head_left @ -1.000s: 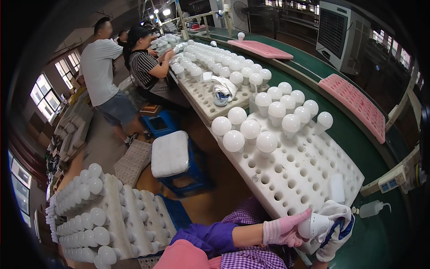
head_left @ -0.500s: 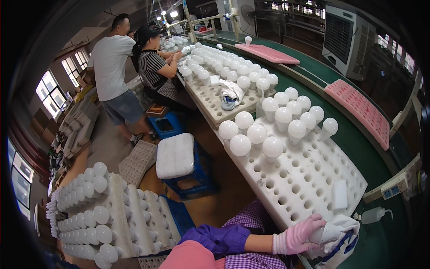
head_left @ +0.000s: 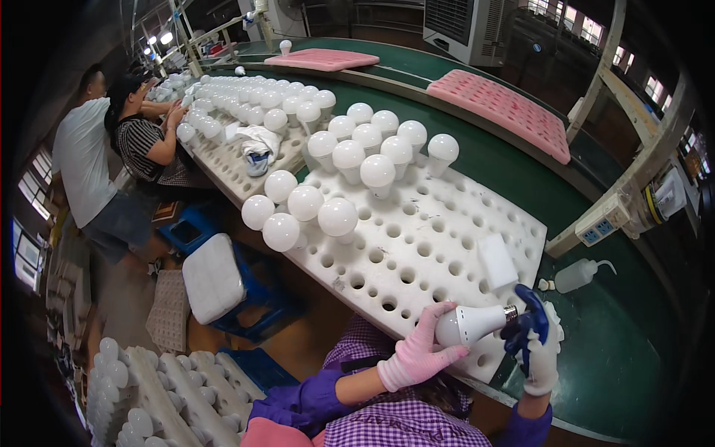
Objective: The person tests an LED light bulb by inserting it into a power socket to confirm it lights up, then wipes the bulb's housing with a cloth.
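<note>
Turned the bulb [head_left: 480,322] since the earlier frame: screw base then hidden among white cloth and the right hand, now bare and pointing right. Swung the view rightward too.

Gripping the bulb by its globe with the left hand [head_left: 421,354], pink-gloved, fingers and thumb curled around. Holding the right hand [head_left: 538,344], in a white glove with blue fingers, just beside the screw base, fingers parted; cannot tell if touching. Keeping the bulb tilted nearly on its side above the near edge of the white tray [head_left: 465,240].

Down at lower left, noting foam racks [head_left: 141,365] with bulbs set in rows. On the white tray, seeing a white block [head_left: 497,261] lying near the right edge, standing bulbs [head_left: 378,170] grouped toward the far left. To the right, on the green surface [head_left: 633,350], a squeeze bottle [head_left: 575,276] lying on its side. Left of the tray, a stool [head_left: 212,277] with white top.

Farther off: a crumpled cloth [head_left: 260,144] on a second tray, then pink trays [head_left: 503,108]. Upper left, two people [head_left: 89,160], one in stripes with hands raised near more bulbs.
</note>
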A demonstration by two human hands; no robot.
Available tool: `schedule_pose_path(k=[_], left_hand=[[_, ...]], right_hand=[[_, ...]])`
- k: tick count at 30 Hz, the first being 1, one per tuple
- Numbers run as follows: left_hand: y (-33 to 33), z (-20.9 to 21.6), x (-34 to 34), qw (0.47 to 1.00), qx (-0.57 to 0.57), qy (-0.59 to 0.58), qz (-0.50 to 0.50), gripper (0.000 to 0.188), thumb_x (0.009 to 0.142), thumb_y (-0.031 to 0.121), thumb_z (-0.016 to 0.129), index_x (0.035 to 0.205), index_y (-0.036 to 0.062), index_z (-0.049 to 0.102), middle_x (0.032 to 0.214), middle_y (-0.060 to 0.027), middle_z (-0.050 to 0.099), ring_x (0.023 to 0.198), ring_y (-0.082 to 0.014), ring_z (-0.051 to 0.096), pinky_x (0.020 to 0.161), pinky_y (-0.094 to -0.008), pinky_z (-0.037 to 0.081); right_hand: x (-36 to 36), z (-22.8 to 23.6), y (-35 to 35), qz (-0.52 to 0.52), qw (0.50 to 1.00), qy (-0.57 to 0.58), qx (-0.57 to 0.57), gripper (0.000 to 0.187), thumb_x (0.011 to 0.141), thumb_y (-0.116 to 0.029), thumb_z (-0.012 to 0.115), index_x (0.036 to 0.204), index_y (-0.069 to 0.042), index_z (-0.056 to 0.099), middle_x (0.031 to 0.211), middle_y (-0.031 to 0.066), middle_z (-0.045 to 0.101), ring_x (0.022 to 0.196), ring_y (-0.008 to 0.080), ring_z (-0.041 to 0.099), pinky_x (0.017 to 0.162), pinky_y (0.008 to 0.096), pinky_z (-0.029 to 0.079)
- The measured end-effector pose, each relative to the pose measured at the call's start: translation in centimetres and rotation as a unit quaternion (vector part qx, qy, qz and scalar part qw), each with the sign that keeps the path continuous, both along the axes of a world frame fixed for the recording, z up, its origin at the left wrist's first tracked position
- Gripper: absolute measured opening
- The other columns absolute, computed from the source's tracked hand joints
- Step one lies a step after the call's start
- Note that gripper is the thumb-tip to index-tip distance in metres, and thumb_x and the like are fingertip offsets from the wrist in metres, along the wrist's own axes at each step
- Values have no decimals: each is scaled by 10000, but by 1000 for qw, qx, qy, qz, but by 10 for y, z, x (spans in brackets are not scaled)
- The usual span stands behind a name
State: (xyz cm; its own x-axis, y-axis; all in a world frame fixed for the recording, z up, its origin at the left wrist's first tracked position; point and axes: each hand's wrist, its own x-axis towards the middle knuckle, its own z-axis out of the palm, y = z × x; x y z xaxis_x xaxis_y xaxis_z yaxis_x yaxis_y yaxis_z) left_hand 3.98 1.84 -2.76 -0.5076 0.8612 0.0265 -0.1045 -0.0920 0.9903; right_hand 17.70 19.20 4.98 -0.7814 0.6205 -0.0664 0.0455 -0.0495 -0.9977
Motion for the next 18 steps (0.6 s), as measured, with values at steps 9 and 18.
schedule_pose_path(k=[9,18], left_hand=[[-15,30,-52,969,-47,211,119,796,808,130,770,1444,51,297,1341,-158,423,1036,-238,607,879,-343,524],[-29,94,-149,720,-348,528,285,706,777,308,756,1362,89,429,1326,-222,450,1084,-384,588,856,-432,531]], right_hand=[[-88,-1,38,-31,998,15,48,265,937,-222,622,1096,-15,668,697,6,592,513,52,519,436,190,378],[-138,-27,133,-118,974,101,164,389,960,-49,548,1348,-14,532,1068,47,645,839,73,597,702,215,488]])
